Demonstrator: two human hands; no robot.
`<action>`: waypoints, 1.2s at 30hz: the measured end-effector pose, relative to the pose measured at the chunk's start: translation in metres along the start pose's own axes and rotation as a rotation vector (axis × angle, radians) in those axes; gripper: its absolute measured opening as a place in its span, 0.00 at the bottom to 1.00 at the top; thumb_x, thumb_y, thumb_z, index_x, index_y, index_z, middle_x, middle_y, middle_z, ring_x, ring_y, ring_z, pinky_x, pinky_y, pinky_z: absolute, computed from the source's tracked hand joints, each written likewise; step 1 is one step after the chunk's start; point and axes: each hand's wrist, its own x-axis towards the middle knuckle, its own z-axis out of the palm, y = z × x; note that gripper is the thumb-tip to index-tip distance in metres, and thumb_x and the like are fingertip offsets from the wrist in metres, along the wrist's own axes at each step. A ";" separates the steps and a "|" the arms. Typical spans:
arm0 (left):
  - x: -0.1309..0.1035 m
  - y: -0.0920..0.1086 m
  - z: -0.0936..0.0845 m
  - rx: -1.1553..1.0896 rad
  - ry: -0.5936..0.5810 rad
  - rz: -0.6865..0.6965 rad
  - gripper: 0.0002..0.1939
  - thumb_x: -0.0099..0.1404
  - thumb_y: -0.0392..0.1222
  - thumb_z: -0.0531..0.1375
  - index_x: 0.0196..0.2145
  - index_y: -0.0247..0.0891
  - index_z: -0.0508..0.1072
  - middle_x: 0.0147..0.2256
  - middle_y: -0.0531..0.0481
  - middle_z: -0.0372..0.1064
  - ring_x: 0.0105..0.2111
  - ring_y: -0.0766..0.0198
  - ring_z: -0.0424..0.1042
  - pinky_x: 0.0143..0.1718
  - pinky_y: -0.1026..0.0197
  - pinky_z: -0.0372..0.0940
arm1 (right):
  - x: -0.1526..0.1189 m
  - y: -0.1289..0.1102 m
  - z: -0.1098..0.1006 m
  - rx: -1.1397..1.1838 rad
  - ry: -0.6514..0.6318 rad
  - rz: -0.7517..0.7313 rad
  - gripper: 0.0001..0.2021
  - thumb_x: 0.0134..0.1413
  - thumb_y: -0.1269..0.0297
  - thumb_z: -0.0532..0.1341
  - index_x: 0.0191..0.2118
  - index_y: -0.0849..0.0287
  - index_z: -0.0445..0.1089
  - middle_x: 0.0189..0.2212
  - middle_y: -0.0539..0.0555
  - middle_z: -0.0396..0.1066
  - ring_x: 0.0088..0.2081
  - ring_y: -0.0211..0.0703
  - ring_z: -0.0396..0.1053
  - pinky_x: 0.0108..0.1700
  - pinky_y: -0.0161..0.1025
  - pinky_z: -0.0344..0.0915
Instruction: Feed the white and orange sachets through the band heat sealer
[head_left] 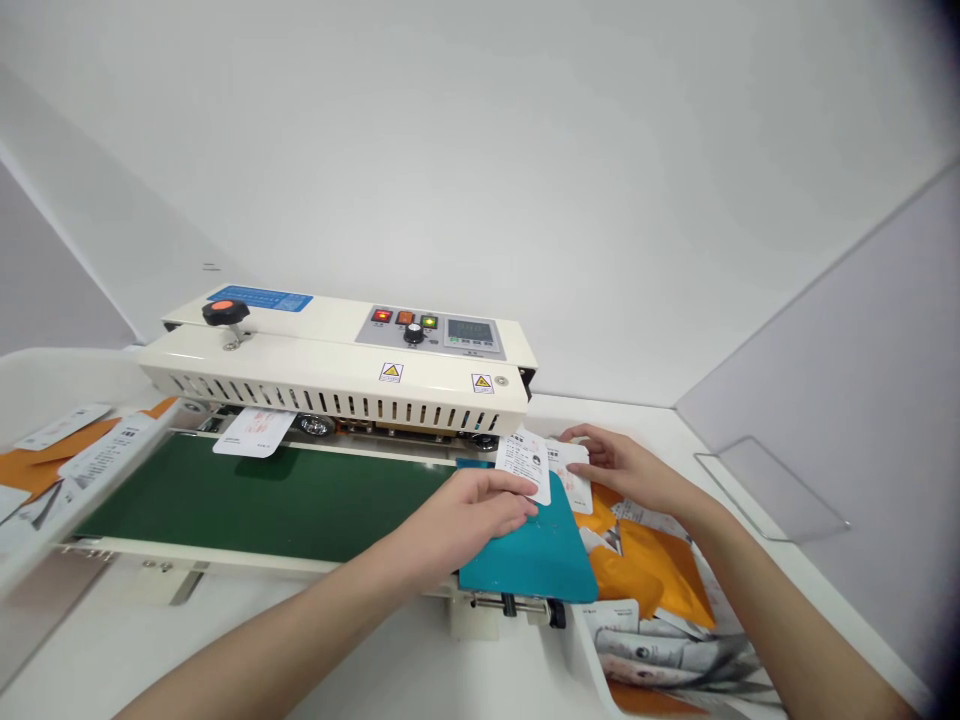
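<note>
A white printed sachet (526, 462) lies at the right end of the cream sealing machine (337, 365), over a teal plate (525, 560). My left hand (487, 510) has its fingers closed on the lower edge of that sachet. Just to the right, my right hand (611, 462) pinches a second white sachet (571, 478) near its upper right side. Another sachet (255, 432) sticks out from under the machine's slotted cover at the left, above the green belt (300, 500).
At the right, a white bin (589, 655) holds orange and white sachets. A second bin (45, 365) with similar sachets stands at the far left. A wire stand (772, 490) is at the right, and a white wall rises behind the machine.
</note>
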 end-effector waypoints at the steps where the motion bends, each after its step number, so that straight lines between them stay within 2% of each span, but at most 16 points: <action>1: 0.000 -0.001 0.000 0.011 0.002 -0.002 0.15 0.61 0.40 0.60 0.46 0.34 0.73 0.47 0.41 0.73 0.52 0.58 0.69 0.56 0.57 0.60 | 0.000 0.002 0.000 0.002 -0.003 0.000 0.22 0.52 0.50 0.62 0.49 0.55 0.64 0.34 0.54 0.72 0.34 0.46 0.70 0.35 0.42 0.70; 7: 0.001 -0.003 -0.001 0.023 0.022 0.017 0.15 0.61 0.41 0.61 0.45 0.36 0.74 0.46 0.43 0.74 0.51 0.58 0.69 0.55 0.56 0.61 | -0.001 0.001 -0.002 -0.010 -0.014 -0.005 0.23 0.51 0.50 0.63 0.51 0.55 0.70 0.47 0.57 0.72 0.43 0.54 0.71 0.43 0.48 0.71; 13: 0.002 -0.006 -0.004 0.032 0.017 0.025 0.14 0.61 0.42 0.61 0.45 0.38 0.74 0.47 0.44 0.73 0.51 0.59 0.69 0.55 0.57 0.61 | -0.002 -0.004 -0.004 -0.014 -0.010 0.014 0.22 0.53 0.51 0.62 0.52 0.54 0.71 0.50 0.55 0.72 0.48 0.57 0.69 0.48 0.48 0.70; 18: 0.001 -0.006 -0.005 0.025 0.007 0.019 0.16 0.61 0.43 0.62 0.46 0.39 0.73 0.47 0.44 0.73 0.52 0.57 0.68 0.56 0.55 0.60 | -0.002 0.000 -0.005 -0.076 0.012 -0.011 0.21 0.54 0.52 0.61 0.51 0.56 0.72 0.50 0.56 0.72 0.47 0.55 0.71 0.47 0.48 0.70; 25: -0.007 0.006 0.004 -0.137 0.079 0.027 0.12 0.61 0.37 0.61 0.44 0.33 0.74 0.49 0.39 0.71 0.51 0.57 0.70 0.55 0.58 0.64 | -0.001 0.006 -0.007 -0.158 0.031 -0.008 0.21 0.54 0.55 0.60 0.53 0.55 0.71 0.48 0.55 0.74 0.42 0.53 0.72 0.43 0.46 0.71; 31: -0.012 0.006 0.002 -0.183 0.121 0.001 0.15 0.61 0.37 0.62 0.47 0.35 0.72 0.52 0.42 0.68 0.51 0.57 0.70 0.56 0.60 0.64 | -0.001 0.004 -0.006 -0.125 0.005 0.005 0.22 0.55 0.56 0.59 0.54 0.57 0.70 0.48 0.56 0.73 0.44 0.53 0.71 0.44 0.47 0.70; 36: -0.021 0.005 -0.004 -0.187 0.142 -0.026 0.18 0.61 0.39 0.62 0.50 0.38 0.71 0.53 0.44 0.68 0.53 0.57 0.69 0.56 0.61 0.64 | -0.002 -0.002 -0.007 -0.107 0.034 0.012 0.20 0.53 0.56 0.60 0.51 0.56 0.72 0.47 0.55 0.74 0.43 0.54 0.71 0.43 0.48 0.71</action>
